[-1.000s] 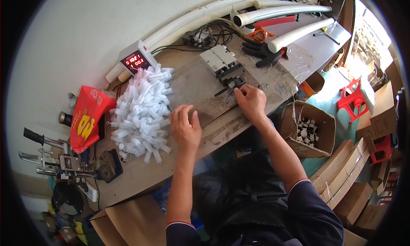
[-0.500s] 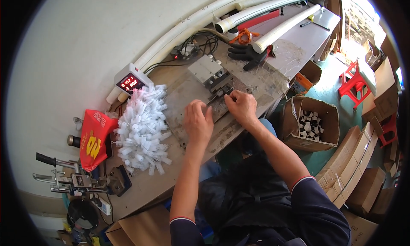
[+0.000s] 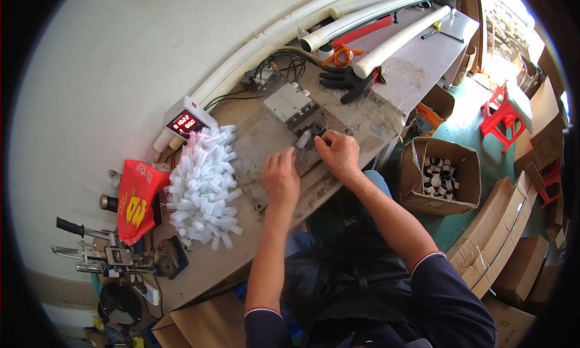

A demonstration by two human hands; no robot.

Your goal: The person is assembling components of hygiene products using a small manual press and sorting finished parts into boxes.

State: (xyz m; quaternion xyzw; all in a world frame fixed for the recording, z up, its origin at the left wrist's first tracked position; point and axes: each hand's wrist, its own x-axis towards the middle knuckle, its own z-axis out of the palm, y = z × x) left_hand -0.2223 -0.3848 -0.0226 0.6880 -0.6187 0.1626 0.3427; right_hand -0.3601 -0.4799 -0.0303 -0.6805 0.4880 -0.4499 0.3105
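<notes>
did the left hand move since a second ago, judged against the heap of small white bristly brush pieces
Yes. The left hand has shifted away from the heap of small white bristly brush pieces, toward the grey metal fixture and the right hand.

Red bag (image 3: pixel 138 198) left of white pile; white meter box, red-digit screen (image 3: pixel 185 123), by wall

White bristled pieces (image 3: pixel 202 188), red bag (image 3: pixel 138 198), black glove (image 3: pixel 344 82).

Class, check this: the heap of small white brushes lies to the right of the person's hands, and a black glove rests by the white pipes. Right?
Not quite. The head view shows the heap of small white brushes lying left of the hands, left hand and right hand. The black glove does rest by the white pipes.
</notes>
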